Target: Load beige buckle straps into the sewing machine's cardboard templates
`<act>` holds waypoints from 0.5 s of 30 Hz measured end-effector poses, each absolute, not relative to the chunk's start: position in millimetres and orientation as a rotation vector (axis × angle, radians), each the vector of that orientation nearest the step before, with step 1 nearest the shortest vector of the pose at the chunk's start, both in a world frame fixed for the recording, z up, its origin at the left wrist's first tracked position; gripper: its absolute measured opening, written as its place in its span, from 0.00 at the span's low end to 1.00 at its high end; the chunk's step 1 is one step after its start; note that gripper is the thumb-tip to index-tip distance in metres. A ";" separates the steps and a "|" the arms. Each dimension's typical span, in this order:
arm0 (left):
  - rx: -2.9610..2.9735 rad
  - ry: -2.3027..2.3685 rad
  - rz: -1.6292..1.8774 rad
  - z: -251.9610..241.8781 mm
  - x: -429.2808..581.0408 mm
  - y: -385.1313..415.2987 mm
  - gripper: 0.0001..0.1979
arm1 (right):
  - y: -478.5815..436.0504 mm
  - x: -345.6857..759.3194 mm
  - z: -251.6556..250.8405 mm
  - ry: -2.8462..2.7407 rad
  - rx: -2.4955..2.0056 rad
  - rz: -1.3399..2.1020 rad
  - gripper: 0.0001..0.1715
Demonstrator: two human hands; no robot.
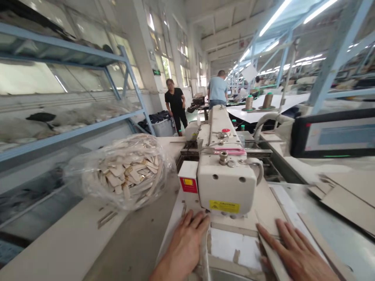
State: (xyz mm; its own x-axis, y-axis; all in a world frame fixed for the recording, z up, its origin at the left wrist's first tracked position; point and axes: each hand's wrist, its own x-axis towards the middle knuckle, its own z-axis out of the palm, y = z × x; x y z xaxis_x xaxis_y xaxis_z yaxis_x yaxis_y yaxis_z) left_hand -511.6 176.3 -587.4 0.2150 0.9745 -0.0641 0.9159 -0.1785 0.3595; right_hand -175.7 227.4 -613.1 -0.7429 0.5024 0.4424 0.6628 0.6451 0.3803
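In front of me is a white industrial sewing machine with a yellow caution label on its head. My left hand lies at the left of the sewing head, fingers stretched forward and pressing down. A narrow beige strap runs along its inner side. To the right, my right hand rests with spread fingers on a flat beige template under the machine. Another beige strip passes beneath its index finger. Between the hands, a white patch shows within the template. The needle area is hidden behind the head.
A clear plastic bag of beige straps with gold-coloured buckles stands left. Beige flat panels lie right, below a control screen. A blue shelf lines the wall. Two people stand farther back. Thread cones stand behind.
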 end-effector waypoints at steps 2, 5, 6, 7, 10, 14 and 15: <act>2.190 1.797 0.231 -586.2 -510.6 176.0 0.37 | 225.1 -177.3 -608.3 -2.579 -1.000 -0.743 0.31; 2.254 1.825 0.131 -585.1 -510.8 178.4 0.39 | 220.1 -179.7 -602.5 -2.597 -1.113 -0.662 0.30; 2.279 1.817 0.098 -584.8 -511.2 179.4 0.40 | 218.7 -180.3 -601.2 -2.609 -1.143 -0.625 0.30; 2.299 1.811 0.075 -584.7 -511.8 180.3 0.41 | 217.5 -180.7 -600.1 -2.621 -1.170 -0.583 0.30; 2.340 1.793 0.068 -586.4 -514.0 181.7 0.42 | 215.4 -181.5 -598.3 -2.627 -1.259 -0.476 0.31; 2.367 1.768 0.112 -594.0 -519.6 181.6 0.41 | 216.5 -175.7 -603.4 -2.627 -1.293 -0.430 0.33; 2.357 1.769 0.114 -596.2 -521.0 180.5 0.40 | 216.5 -171.6 -606.7 -2.629 -1.268 -0.421 0.34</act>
